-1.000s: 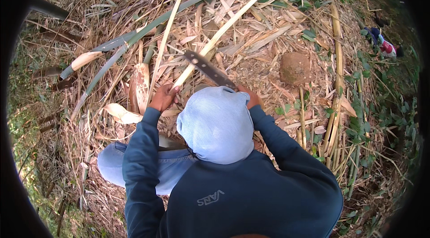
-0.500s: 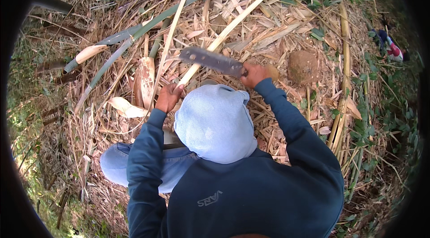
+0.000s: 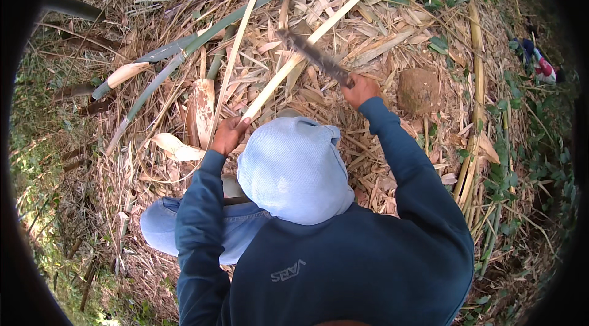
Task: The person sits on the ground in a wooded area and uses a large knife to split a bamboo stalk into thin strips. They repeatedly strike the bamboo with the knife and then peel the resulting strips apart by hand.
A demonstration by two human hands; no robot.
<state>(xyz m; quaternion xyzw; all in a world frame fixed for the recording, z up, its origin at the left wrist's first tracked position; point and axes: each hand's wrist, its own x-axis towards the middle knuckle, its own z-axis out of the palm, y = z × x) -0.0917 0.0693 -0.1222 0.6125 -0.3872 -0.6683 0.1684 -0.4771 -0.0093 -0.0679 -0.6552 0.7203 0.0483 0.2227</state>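
Note:
My left hand (image 3: 229,134) is closed round the near end of a pale split bamboo strip (image 3: 274,83), which slants away to the upper right. My right hand (image 3: 361,91) grips a machete (image 3: 318,57) with a dark, broad blade. That blade lies across the strip, well ahead of my left hand; whether it touches the strip I cannot tell. The handle is mostly hidden in my fist. A thinner pale strip (image 3: 238,50) runs down close beside my left hand; I cannot tell if the hand holds it too.
Green bamboo poles (image 3: 248,14) lie across the far left side. My bent knee in blue denim (image 3: 294,172) rises between my arms. A brown stone or clod (image 3: 419,90) sits right of my right hand, with yellowish canes (image 3: 477,74) beyond. Dry shavings cover the ground.
My right hand and the machete have moved away from me and slightly right, the blade now crossing farther up the strip and tilted more steeply. My left hand has stayed nearly still.

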